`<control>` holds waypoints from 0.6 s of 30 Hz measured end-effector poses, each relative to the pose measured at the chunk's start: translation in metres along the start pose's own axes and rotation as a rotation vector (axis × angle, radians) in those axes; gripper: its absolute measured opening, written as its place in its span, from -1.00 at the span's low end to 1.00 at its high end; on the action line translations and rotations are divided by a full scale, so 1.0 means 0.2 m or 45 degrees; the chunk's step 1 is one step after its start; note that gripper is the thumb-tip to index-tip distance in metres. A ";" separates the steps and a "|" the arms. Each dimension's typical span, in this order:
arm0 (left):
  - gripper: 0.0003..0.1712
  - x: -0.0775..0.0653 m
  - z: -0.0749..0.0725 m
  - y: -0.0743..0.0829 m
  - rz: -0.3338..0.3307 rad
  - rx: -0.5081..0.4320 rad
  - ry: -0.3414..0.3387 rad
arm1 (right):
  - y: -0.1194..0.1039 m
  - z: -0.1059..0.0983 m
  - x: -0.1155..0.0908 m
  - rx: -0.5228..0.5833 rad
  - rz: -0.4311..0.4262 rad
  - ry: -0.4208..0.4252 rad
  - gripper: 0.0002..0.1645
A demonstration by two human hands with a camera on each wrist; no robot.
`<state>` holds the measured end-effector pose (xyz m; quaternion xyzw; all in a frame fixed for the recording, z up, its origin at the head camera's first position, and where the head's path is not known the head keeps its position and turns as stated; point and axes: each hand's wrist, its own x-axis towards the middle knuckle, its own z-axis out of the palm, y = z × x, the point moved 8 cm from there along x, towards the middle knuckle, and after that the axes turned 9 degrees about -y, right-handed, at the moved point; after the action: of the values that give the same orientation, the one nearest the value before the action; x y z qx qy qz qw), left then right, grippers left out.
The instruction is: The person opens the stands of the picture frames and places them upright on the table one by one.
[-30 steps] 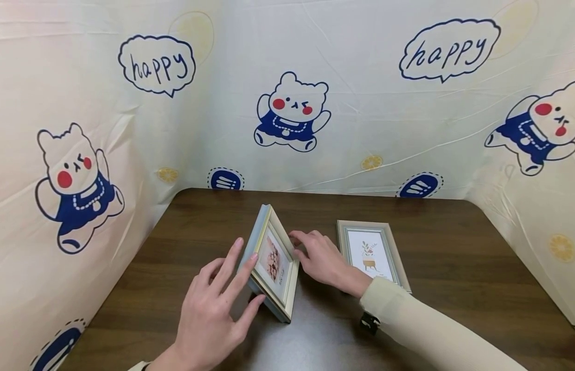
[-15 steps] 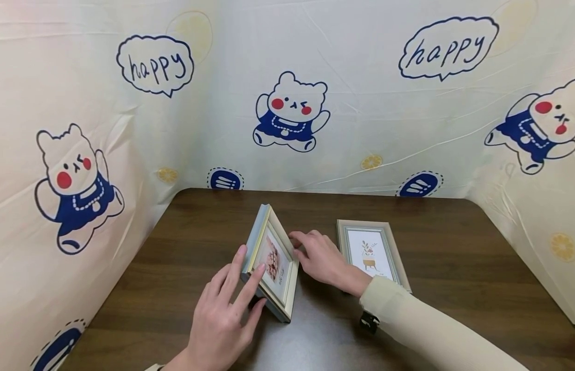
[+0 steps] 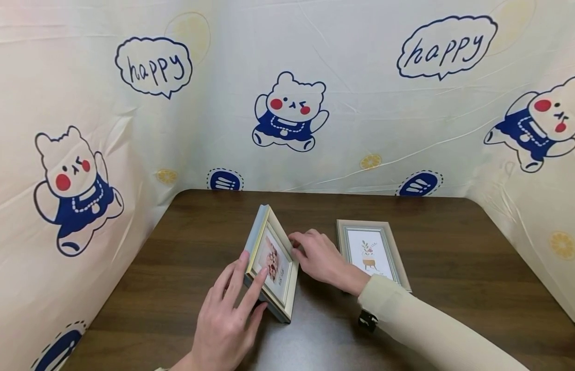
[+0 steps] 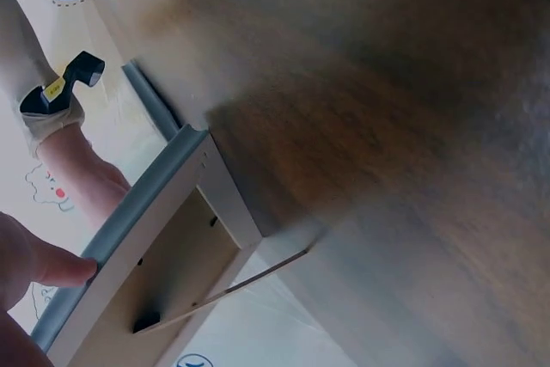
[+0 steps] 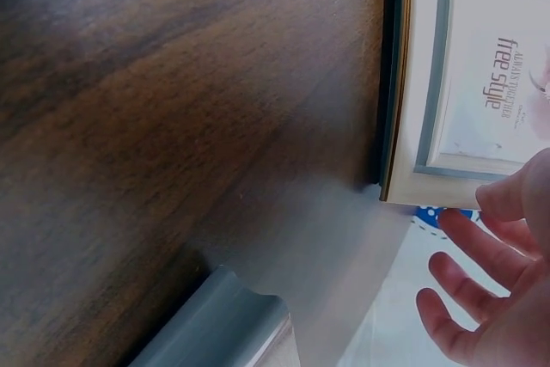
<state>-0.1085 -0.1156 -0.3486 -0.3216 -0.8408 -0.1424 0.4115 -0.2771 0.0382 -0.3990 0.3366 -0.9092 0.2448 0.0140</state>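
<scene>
The left hand (image 3: 227,314), unclenched, touches the tilted frame (image 3: 279,263); whether the right hand (image 3: 319,257) grips its edge, I can't tell.

Room back L; leaning frame (image 3: 276,257) blocks ctr., R hand (image 3: 321,257) & flat frame (image 3: 371,250) R; strut (image 4: 225,292) prob. obstructs behind.

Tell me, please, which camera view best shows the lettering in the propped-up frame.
The right wrist view: the lettering is large there, "free style" legible. The head view shows it too small to read; the left wrist view shows the frame from behind, without it.
</scene>
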 end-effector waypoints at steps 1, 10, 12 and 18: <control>-0.47 0.00 0.00 0.00 -0.009 -0.004 -0.013 | 0.00 0.00 0.00 -0.002 -0.001 -0.001 -0.69; -0.46 -0.01 0.02 -0.01 -0.029 -0.011 -0.039 | 0.01 0.01 0.01 0.001 0.012 -0.011 -0.71; -0.47 0.00 0.02 -0.01 -0.027 -0.009 -0.038 | 0.01 0.01 0.01 -0.001 0.018 -0.011 -0.69; -0.47 -0.01 0.02 -0.01 -0.030 -0.011 -0.054 | 0.00 0.01 0.02 -0.020 0.010 -0.009 -0.66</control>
<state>-0.1120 -0.1154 -0.3521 -0.3164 -0.8525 -0.1439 0.3905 -0.2793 0.0348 -0.3995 0.3336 -0.9125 0.2364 0.0125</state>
